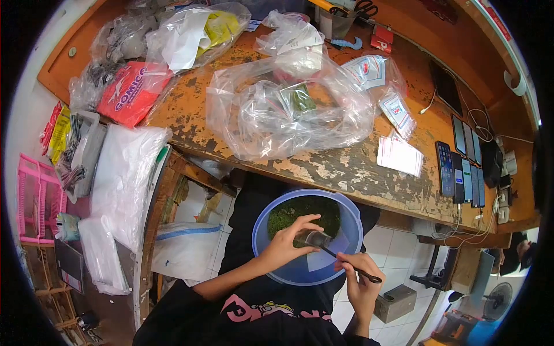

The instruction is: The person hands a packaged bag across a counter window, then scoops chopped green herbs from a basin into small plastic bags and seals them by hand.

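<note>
A blue basin rests on the person's lap, with a heap of green, crumbly material on its far side. Over the basin, my left hand is wrapped round a small clear container, tilted on its side. My right hand grips a dark-handled utensil, whose far end reaches the container's mouth. Whether that end holds any material is too small to tell. A large clear plastic bag lies on the worn wooden table beyond the basin, with a small green packet on it.
Several phones and cables lie at the table's right. White cards sit near its front edge. A red bag and plastic bags fill the left side. A pink rack stands far left; a grey box is on the floor.
</note>
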A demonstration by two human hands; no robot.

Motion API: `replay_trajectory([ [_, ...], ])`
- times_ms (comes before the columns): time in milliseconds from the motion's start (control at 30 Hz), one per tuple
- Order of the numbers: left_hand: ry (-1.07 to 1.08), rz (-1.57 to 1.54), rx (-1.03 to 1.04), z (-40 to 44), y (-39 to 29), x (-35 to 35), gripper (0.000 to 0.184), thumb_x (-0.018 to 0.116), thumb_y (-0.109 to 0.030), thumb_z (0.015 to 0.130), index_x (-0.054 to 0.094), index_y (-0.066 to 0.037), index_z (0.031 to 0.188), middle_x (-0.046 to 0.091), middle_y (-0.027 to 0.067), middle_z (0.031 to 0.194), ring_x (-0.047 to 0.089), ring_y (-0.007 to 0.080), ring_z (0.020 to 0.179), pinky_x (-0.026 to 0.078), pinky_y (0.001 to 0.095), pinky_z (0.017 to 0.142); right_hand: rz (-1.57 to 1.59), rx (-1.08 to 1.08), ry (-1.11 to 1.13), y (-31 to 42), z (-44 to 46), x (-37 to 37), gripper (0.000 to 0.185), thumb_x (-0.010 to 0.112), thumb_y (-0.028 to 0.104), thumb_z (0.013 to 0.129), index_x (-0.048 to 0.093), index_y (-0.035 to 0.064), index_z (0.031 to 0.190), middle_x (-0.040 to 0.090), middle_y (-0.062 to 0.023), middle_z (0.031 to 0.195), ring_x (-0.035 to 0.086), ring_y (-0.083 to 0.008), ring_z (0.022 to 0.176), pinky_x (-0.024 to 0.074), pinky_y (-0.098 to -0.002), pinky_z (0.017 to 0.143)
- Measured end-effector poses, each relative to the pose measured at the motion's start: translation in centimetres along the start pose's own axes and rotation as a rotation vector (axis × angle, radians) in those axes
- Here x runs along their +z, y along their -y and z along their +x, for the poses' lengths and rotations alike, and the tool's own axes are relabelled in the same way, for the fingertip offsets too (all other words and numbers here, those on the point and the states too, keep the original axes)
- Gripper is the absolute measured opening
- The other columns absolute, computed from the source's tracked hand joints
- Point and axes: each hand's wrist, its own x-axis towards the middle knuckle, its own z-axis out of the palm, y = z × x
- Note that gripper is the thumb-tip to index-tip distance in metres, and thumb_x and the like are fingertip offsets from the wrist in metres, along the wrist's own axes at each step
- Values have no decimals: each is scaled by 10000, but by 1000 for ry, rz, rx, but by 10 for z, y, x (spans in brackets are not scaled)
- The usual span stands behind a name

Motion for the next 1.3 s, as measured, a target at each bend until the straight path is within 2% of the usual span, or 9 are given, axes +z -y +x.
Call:
replay_trajectory([
  [400,-52,-1,26,3,2,-1,619,712,-13,756,422,-64,1301,581,87,1203,553,189,1131,457,349,984,45,70,-101,2,4,3,229,470,-4,920,588,-57,1109,585,-127,852,577,-167,714,487,-275,661],
  [600,-159,13,13,4,2,-16,479,629,-50,853,426,-58,1287,618,105,1165,599,203,1069,484,318,919,183,21,-465,-8,-4,-12,256,439,98,955,591,-50,1099,573,-113,819,584,-168,677,482,-267,629],
  [667,-203,-11,7,5,-4,-20,443,608,-67,876,430,-65,1282,636,112,1136,623,210,1033,495,305,889,192,59,-448,-17,-5,-13,246,521,82,916,588,-47,1114,593,-122,864,608,-172,736,496,-276,654],
  [733,-155,-108,-21,8,-24,-22,416,549,-47,912,401,-43,1301,610,163,1165,602,223,1069,479,298,893,-152,68,152,-20,5,-7,313,631,35,833,586,-43,1132,612,-137,934,624,-179,800,499,-271,717],
  [833,16,-325,-26,14,-39,-20,458,548,-37,910,357,-44,1327,611,181,1154,592,223,1084,467,297,914,-180,-4,258,-47,2,31,453,691,30,776,531,-74,1186,611,-127,1061,581,-170,975,460,-298,835],
  [900,66,-323,-4,16,-50,-18,483,556,-25,902,341,-43,1334,598,185,1173,579,216,1103,461,299,921,288,180,135,-47,20,39,405,712,28,770,570,-59,1139,627,-101,1041,574,-131,937,454,-268,791],
  [1000,29,-260,95,17,-61,-14,504,592,-21,879,354,-40,1323,599,163,1163,574,181,1094,462,280,905,517,276,117,-55,22,43,336,721,21,772,609,-46,1081,641,-78,995,566,-103,901,445,-235,777],
  [1167,-201,-245,101,12,-57,-19,558,643,65,809,382,-29,1292,591,86,944,590,126,916,488,255,830,509,255,-78,-49,27,45,262,707,14,790,626,-59,1028,648,-68,967,574,-100,861,448,-219,744],
  [1300,-193,-279,115,11,-52,-19,547,643,60,811,363,-28,1272,599,98,949,600,135,905,495,259,814,325,219,-45,-53,24,40,263,720,22,776,634,-52,1013,652,-72,935,579,-100,844,457,-224,725],
])
